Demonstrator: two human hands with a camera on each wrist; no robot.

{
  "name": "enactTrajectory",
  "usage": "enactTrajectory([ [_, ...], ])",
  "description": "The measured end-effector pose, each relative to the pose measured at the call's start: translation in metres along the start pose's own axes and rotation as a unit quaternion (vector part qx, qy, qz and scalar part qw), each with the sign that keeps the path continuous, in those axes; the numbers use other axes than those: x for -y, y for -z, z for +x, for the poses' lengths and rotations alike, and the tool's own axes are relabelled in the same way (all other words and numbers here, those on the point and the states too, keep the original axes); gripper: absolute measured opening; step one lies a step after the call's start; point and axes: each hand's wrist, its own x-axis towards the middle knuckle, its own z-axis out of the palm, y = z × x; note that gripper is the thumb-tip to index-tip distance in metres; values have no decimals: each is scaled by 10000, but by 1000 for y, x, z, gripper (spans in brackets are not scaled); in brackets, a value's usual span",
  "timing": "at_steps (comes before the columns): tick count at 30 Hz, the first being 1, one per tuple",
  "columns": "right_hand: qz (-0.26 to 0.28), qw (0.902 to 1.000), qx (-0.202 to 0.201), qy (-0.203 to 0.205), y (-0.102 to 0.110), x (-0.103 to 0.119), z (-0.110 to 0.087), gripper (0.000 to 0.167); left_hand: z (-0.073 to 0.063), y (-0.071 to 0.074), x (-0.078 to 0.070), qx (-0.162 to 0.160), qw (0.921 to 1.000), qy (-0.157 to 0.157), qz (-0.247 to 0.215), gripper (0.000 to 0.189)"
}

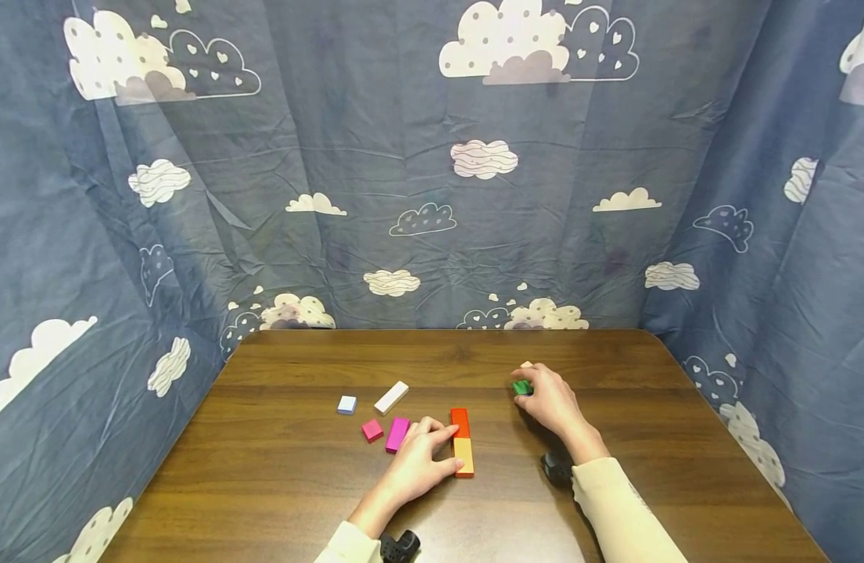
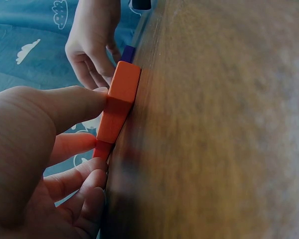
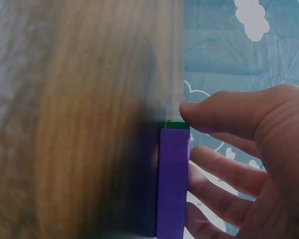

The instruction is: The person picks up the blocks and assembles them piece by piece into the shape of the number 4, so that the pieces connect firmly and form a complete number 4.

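In the head view my left hand (image 1: 421,461) rests beside an orange block (image 1: 464,460) set end to end with a red block (image 1: 460,422). The left wrist view shows its thumb against the side of the orange one and its index fingertip near the joint on that same side. My right hand (image 1: 553,400) has its thumb and index finger about a green block (image 1: 520,387), one fingertip at either edge. Under this hand lies a long purple block (image 3: 172,184), seen in the right wrist view and hidden in the head view.
Left of my left hand lie a magenta block (image 1: 398,435), a pinkish-red block (image 1: 372,431), a white block (image 1: 392,397) and a small pale blue-edged block (image 1: 346,405). A pale orange piece (image 1: 526,364) peeks out behind my right hand. Cloud-print curtains (image 1: 417,258) surround the wooden table (image 1: 291,485).
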Motion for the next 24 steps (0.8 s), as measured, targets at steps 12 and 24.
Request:
enactTrajectory([
  [12, -131, 9999, 12, 91, -8, -5, 1, 42, 0, 0, 1, -80, 9999, -99, 34, 58],
  [24, -190, 9997, 30, 137, -10, -6, 2, 39, -2, 1, 0, -99, 9999, -103, 31, 58],
])
